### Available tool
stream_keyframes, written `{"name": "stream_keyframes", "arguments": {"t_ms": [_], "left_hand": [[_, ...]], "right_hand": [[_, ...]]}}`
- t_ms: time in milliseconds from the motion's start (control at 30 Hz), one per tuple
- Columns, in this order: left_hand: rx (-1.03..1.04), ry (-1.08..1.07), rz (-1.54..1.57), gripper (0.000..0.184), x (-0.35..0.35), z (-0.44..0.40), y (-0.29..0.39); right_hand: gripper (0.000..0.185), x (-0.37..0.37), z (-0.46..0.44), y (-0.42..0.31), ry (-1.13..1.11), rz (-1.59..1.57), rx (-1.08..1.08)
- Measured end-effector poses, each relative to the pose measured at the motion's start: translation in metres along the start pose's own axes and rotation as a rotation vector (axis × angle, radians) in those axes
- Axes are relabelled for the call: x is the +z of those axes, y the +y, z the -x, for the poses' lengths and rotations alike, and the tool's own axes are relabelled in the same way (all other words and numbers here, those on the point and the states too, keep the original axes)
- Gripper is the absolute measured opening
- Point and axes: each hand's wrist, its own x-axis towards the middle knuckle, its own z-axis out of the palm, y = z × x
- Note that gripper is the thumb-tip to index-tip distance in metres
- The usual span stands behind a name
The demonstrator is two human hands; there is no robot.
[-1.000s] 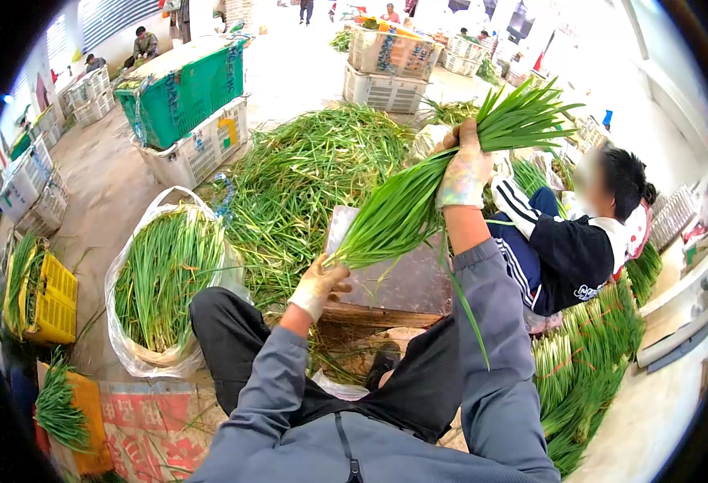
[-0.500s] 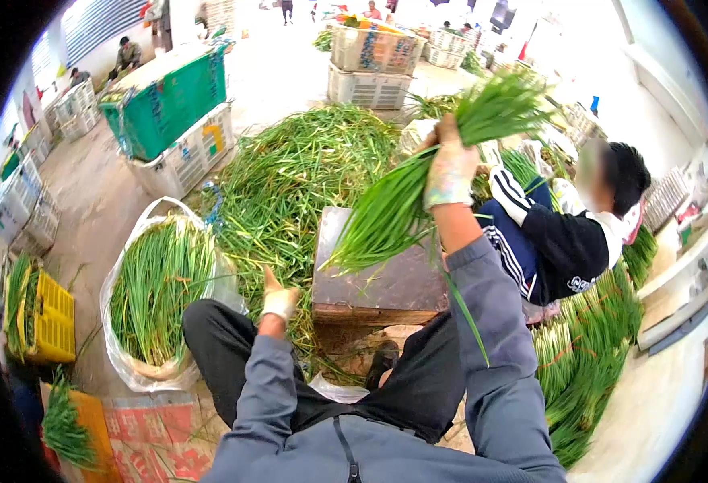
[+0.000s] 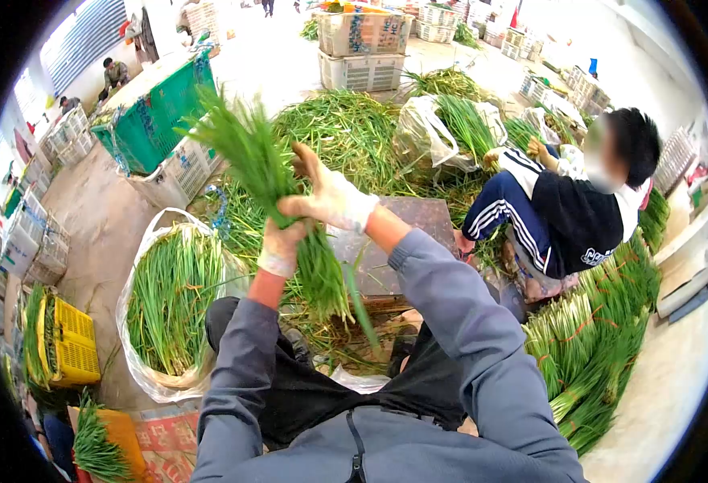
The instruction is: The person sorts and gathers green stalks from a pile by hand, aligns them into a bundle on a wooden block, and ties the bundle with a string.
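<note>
A bunch of chives [image 3: 322,278] hangs in front of me, leaf tips up to the left and pale stem ends down. My left hand [image 3: 283,243], in a pale glove, is closed around the middle of the bunch. My right hand [image 3: 334,197], in a stained whitish glove, is at the same spot. Its thumb lies across the leaves while its fingers are stretched up and apart. Behind and below the bunch is a dark low wooden block [image 3: 390,270], between my knees. A loose heap of chives [image 3: 338,133] spreads beyond it.
At left stands a white plastic sack of chives [image 3: 173,298], near a yellow crate [image 3: 75,342]. A person [image 3: 587,201] sits close on the right, beside stacked banded bundles [image 3: 595,338]. A green bin [image 3: 157,113] and white crates [image 3: 362,68] stand farther back.
My right hand has brought the bunch from the right across to the left. My left hand, previously empty over my knee, has risen and taken hold of it. The right fingers have spread.
</note>
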Motion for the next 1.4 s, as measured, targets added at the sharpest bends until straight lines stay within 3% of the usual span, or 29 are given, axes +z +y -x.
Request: {"name": "stream_keyframes", "arguments": {"t_ms": [100,167,200,233,300,333,367,433,467,500,600,633,667,700,733,800,833,867,900,933,967,1033,1100,1133,1233,1267,1333,1367,1400], "left_hand": [[0.072,0.173,0.152,0.039,-0.051,-0.015,-0.023],[-0.065,0.131,0.267,0.042,-0.094,-0.021,-0.035],[-0.152,0.176,0.226,0.057,-0.084,-0.015,-0.005],[-0.048,0.164,0.355,0.052,-0.095,-0.011,-0.003],[0.03,0.271,0.435,0.039,-0.129,-0.03,-0.011],[-0.028,0.429,0.357,0.034,-0.144,-0.031,-0.008],[-0.029,0.44,0.357,0.034,-0.154,-0.033,-0.002],[0.059,0.575,0.424,0.026,-0.178,-0.038,0.007],[0.111,0.582,0.639,0.023,-0.186,-0.043,0.012],[0.117,0.583,0.64,0.023,-0.192,-0.048,0.013],[0.068,0.718,0.603,0.024,-0.211,-0.049,0.003],[0.05,0.659,0.42,0.032,-0.191,-0.036,0.014],[-0.075,0.704,0.202,0.04,-0.2,-0.036,0.021],[-0.051,0.765,0.014,0.037,-0.205,-0.037,0.011],[-0.01,0.809,-0.135,0.034,-0.202,-0.037,-0.001],[0.037,0.841,-0.287,0.029,-0.201,-0.037,-0.011],[0.049,0.836,-0.274,0.026,-0.199,-0.035,-0.015],[0.058,0.831,-0.225,0.025,-0.201,-0.034,-0.018],[0.162,0.827,0.126,0.023,-0.199,-0.03,-0.018],[0.179,0.849,0.13,0.023,-0.204,-0.031,-0.019],[0.199,0.825,0.311,0.022,-0.216,-0.032,-0.028],[0.226,0.795,0.471,0.021,-0.214,-0.022,-0.017],[0.038,0.849,0.245,0.018,-0.173,0.003,0.054],[0.135,0.861,0.199,0.014,-0.179,-0.002,0.043],[0.077,0.971,0.03,0.02,-0.204,-0.007,0.023],[0.083,1.026,-0.018,0.024,-0.209,-0.004,0.028],[0.068,1.102,-0.023,0.032,-0.208,0.006,0.042],[0.057,1.123,0.038,0.037,-0.202,0.009,0.051],[0.174,0.993,0.157,0.034,-0.211,0.008,0.049]], "right_hand": [[0.115,0.022,0.021,0.066,-0.205,0.094,0.147],[0.117,0.034,0.042,0.083,-0.514,0.189,0.389],[0.104,0.046,0.058,0.1,-0.51,0.223,0.365],[0.092,0.057,0.071,0.115,-0.509,0.256,0.334],[0.056,0.069,0.079,0.104,-0.586,0.291,0.478],[0.044,0.083,0.095,0.118,-0.455,0.284,0.423],[0.037,0.099,0.115,0.137,-0.321,0.278,0.369],[0.037,0.113,0.154,0.169,-0.398,0.257,0.388],[0.036,0.114,0.167,0.177,-0.45,0.275,0.507],[0.034,0.115,0.186,0.204,-0.465,0.293,0.553],[0.036,0.108,0.177,0.205,-0.025,0.034,0.469],[0.037,0.097,0.144,0.172,0.049,0.047,0.409],[0.043,0.097,0.113,0.157,0.146,-0.14,0.419],[0.052,0.099,0.099,0.146,0.191,-0.457,0.539],[0.063,0.1,0.094,0.14,0.076,-0.451,0.502],[0.074,0.114,0.079,0.108,-0.09,-0.328,0.65],[0.068,0.136,0.092,0.155,0.014,0.044,0.228],[0.047,0.144,0.098,0.168,-0.015,0.182,0.311],[0.03,0.145,0.098,0.139,-0.04,0.051,0.334],[0.023,0.153,0.116,0.172,0.021,0.024,0.38],[0.02,0.154,0.122,0.161,-0.009,0.237,0.297],[0.019,0.167,0.141,0.175,0.043,0.164,0.141],[0.019,0.172,0.162,0.191,-0.03,0.234,0.088],[0.02,0.174,0.172,0.202,-0.052,0.25,0.171],[0.02,0.181,0.183,0.21,-0.038,0.114,0.326],[0.022,0.184,0.192,0.222,-0.105,0.203,0.373],[0.026,0.181,0.216,0.248,-0.539,0.26,0.575],[0.038,0.176,0.232,0.264,-0.841,0.373,0.451],[0.063,0.169,0.225,0.245,-0.901,0.409,0.562]]}}
